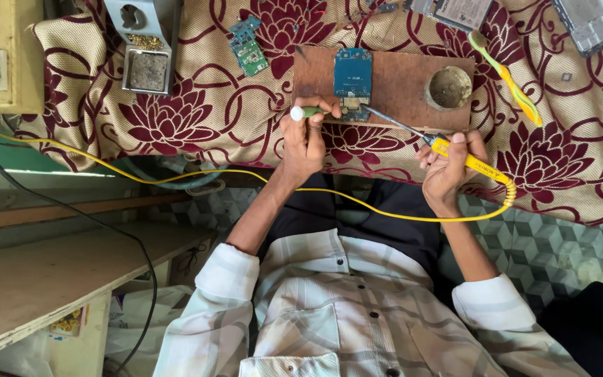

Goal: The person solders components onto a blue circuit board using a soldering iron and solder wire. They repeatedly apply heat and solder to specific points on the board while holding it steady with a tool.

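Observation:
A blue circuit board [352,75] lies on a brown wooden board [399,84] on a floral cloth [176,119]. My left hand [303,139] grips a small green-handled tool [306,112] whose end rests at the circuit board's lower edge. My right hand [448,167] holds a yellow-handled soldering iron [455,155]; its metal tip [371,112] touches the bottom of the circuit board. The iron's yellow cord [385,209] loops across my lap and off to the left.
A round tin [449,87] sits on the wooden board's right end. A green circuit board [248,46], a metal soldering stand [146,45], a yellow-green toothbrush [504,73] and phone parts [590,24] lie on the cloth. A wooden bench [50,272] is at left.

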